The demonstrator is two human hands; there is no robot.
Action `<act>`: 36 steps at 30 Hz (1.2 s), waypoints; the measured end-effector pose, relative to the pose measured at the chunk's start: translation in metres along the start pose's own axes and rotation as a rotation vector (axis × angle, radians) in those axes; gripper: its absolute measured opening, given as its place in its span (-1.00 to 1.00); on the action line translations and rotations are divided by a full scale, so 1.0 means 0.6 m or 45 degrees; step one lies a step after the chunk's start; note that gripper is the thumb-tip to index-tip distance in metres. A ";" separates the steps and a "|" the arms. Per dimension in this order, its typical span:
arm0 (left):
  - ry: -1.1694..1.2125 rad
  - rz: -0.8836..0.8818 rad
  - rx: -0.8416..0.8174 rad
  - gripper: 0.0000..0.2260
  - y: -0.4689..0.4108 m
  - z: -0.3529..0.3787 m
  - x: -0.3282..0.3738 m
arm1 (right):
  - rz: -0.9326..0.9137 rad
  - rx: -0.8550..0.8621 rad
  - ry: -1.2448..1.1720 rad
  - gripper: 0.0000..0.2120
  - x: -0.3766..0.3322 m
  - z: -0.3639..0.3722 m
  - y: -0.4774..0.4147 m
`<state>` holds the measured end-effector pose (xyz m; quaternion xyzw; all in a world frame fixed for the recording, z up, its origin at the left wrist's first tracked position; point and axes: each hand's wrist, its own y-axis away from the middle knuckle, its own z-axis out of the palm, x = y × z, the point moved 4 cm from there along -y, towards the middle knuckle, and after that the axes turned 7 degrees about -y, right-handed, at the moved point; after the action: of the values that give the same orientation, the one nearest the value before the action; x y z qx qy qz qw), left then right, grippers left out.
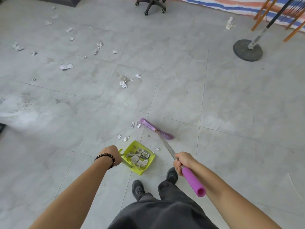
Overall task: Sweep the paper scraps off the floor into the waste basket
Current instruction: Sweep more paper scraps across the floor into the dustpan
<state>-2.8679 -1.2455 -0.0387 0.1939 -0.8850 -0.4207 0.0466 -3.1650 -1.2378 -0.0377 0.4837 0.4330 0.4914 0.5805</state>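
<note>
My left hand (111,155) grips the handle of a lime-green dustpan (151,158), which sits on the grey tile floor and holds crumpled paper and a dark wrapper. My right hand (182,162) grips a broom by its metal shaft just above the purple foam grip. The purple broom head (156,128) rests on the floor beyond the dustpan, to its right. Small paper scraps (135,124) lie just left of the broom head and in front of the dustpan's mouth. More paper scraps (66,66) are scattered over the far left floor. No waste basket is in view.
An office chair base (151,4) stands at the top centre. A round stand base with a pole (247,50) and orange wooden legs (262,12) are at the top right, in front of a striped tarp (231,4). My shoes (138,187) are just behind the dustpan.
</note>
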 end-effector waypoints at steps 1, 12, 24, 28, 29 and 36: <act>-0.018 0.003 -0.003 -0.87 0.002 0.007 0.001 | 0.008 0.001 -0.005 -0.66 0.009 0.012 0.000; -0.017 0.034 0.013 -0.92 0.022 0.052 -0.001 | 0.084 -0.250 -0.486 -0.64 0.009 0.016 0.069; 0.349 -0.257 -0.004 -0.86 0.035 0.090 -0.169 | -0.374 0.072 0.630 -0.82 -0.082 0.156 -0.020; 0.483 -0.399 -0.024 -0.82 0.036 0.135 -0.218 | -0.581 0.215 1.050 -0.79 -0.081 0.188 -0.078; 0.485 -0.422 -0.033 -0.84 0.040 0.146 -0.224 | -0.566 0.232 1.130 -0.72 -0.070 0.191 -0.087; 0.476 -0.430 -0.025 -0.88 0.038 0.155 -0.243 | -0.250 0.157 1.281 -0.83 0.039 0.162 -0.063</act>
<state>-2.7634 -1.1089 -0.0690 0.4129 -0.8120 -0.3880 0.1404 -3.0611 -1.2297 -0.0602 0.1779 0.7303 0.5799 0.3142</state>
